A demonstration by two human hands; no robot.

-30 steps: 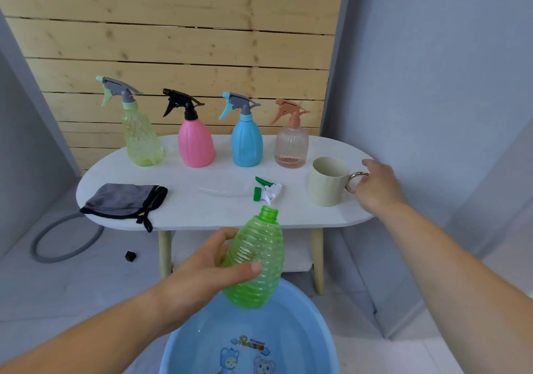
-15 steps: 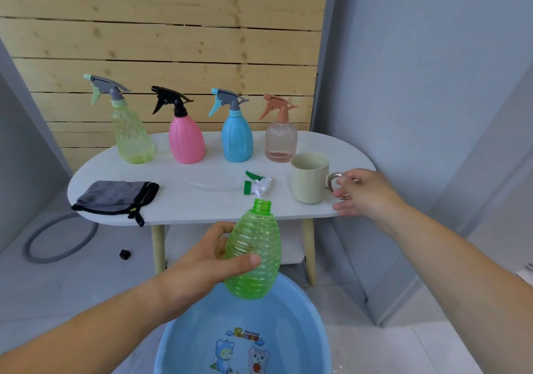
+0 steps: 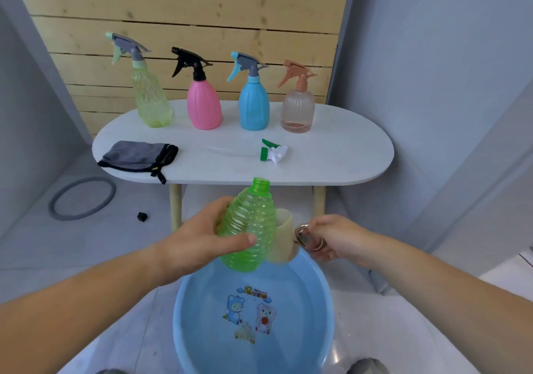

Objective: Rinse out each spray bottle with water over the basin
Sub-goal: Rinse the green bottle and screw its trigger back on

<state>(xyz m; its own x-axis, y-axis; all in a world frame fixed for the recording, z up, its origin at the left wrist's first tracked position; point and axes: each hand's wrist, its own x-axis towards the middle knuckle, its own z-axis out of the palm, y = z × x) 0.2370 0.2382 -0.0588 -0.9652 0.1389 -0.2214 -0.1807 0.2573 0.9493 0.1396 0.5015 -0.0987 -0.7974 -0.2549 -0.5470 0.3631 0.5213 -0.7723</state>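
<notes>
My left hand (image 3: 199,241) grips a green ribbed bottle (image 3: 249,226) with no top, held upright above the blue basin (image 3: 184,316). My right hand (image 3: 331,239) holds a beige cup (image 3: 284,238) by its metal ring handle, right beside the bottle and partly hidden behind it. The bottle's green-and-white spray head (image 3: 271,153) lies on the white table (image 3: 346,154). Along the table's back stand a yellow-green spray bottle (image 3: 150,99), a pink one (image 3: 203,105), a blue one (image 3: 253,105) and a clear peach one (image 3: 297,108).
A grey cloth (image 3: 138,156) lies on the table's left part. On the floor to the left are a grey ring (image 3: 82,197) and a small black piece (image 3: 142,216). Grey walls close in on both sides.
My right hand lifted the cup off the table and brought it down and left beside the green bottle. The bottle stayed over the basin in my left hand.
</notes>
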